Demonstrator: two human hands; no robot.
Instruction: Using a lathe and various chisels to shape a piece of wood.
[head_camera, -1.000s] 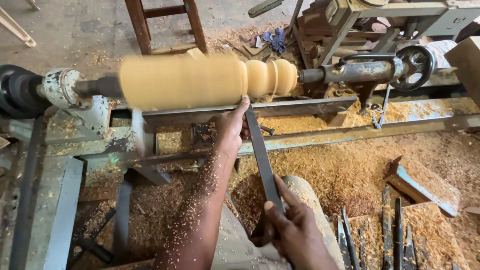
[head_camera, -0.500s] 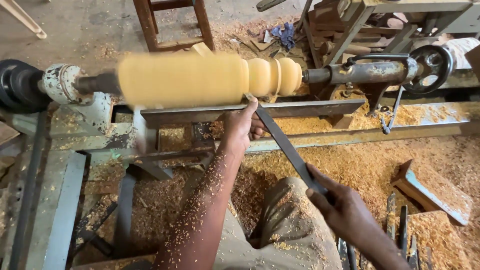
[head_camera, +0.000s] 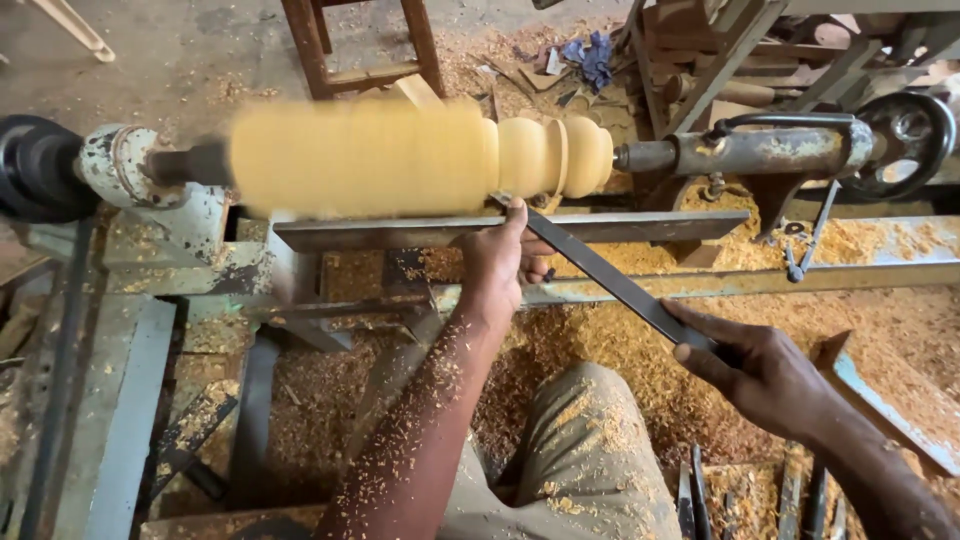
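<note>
Both hands clamp that long stiff chisel (head_camera: 610, 280) mid-frame, left hand (head_camera: 505, 260) pinching near the tip, right hand (head_camera: 755, 365) fisted round the handle end, probably heavy steel.

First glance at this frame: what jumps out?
The pale yellow wooden workpiece, blurred along its left part, spans the lathe across the upper middle, with rounded beads cut at its right end. Below it, the left hand rests at the metal tool rest while the right hand grips a long flat chisel angled up toward the beads. Sawdust lies on the lathe bed and on the person's forearm.
</note>
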